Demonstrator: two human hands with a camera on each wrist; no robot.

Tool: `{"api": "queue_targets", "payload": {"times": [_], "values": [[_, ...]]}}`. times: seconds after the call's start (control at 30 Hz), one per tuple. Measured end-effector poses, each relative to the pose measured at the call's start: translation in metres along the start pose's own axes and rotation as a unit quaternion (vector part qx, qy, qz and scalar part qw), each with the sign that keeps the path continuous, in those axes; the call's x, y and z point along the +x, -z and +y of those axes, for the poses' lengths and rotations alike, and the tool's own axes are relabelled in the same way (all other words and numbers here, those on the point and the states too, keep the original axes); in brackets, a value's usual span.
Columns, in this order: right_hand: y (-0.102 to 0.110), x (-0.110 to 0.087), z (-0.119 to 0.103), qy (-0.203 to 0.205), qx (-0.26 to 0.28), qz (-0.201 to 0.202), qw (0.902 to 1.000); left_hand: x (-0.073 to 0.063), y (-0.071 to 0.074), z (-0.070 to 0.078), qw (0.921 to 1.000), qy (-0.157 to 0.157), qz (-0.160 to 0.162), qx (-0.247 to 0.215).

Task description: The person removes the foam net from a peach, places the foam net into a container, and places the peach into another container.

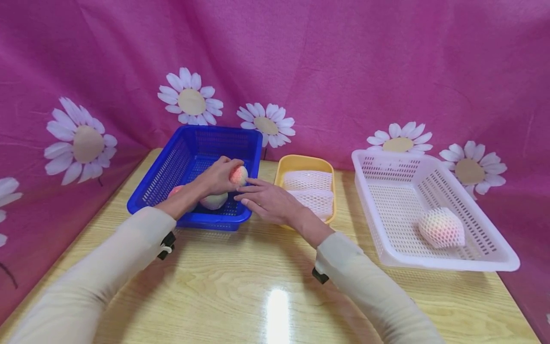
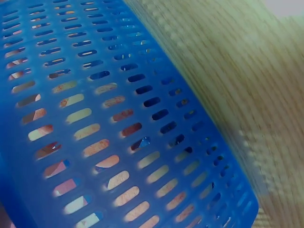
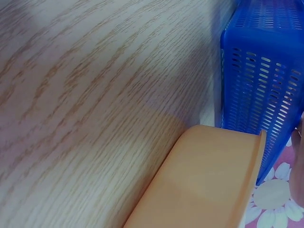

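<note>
My left hand [image 1: 216, 177] grips a pink and pale peach [image 1: 238, 176] above the right side of a blue slotted basket [image 1: 215, 220]. Reaching in from the right, my right hand [image 1: 271, 203] has its fingers extended beside that peach; whether they touch it I cannot tell. Below my left hand, another peach [image 1: 214, 201] lies in the basket, and a redder one [image 1: 175, 191] is partly hidden by my forearm. The left wrist view looks at the basket's slotted wall [image 2: 104, 114]. At the right wrist view's edge, part of a hand [image 3: 298, 166] shows.
A yellow tray [image 1: 333, 191] holding white foam net sleeves [image 1: 308, 180] stands right of the blue basket. Farther right, a white slotted basket [image 1: 368, 215] contains a peach in a foam net [image 1: 442, 228]. A pink flowered cloth [image 1: 326, 71] hangs behind the wooden table [image 1: 223, 282].
</note>
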State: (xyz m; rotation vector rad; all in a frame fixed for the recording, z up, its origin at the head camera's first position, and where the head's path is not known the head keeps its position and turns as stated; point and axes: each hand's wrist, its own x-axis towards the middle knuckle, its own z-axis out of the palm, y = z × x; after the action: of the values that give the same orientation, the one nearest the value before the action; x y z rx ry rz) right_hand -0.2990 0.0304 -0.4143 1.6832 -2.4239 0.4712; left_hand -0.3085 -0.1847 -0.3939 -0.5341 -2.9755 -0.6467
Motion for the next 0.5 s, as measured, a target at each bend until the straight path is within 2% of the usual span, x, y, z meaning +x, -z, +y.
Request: {"api": "queue_targets", "payload": {"times": [0.3,0.5], "values": [[0.0012,0.0016,-0.0007,0.005,-0.004,0.0,1.0,0.0032,-0.0024,-0.0018,0.9999,0.003,-0.005,0.01],[0.0008,-0.0002,-0.0003,0.001,-0.008,-0.005,1.0,0.0058,-0.0034,-0.0029,0.9999,-0.007,-0.007,0.014]]}}
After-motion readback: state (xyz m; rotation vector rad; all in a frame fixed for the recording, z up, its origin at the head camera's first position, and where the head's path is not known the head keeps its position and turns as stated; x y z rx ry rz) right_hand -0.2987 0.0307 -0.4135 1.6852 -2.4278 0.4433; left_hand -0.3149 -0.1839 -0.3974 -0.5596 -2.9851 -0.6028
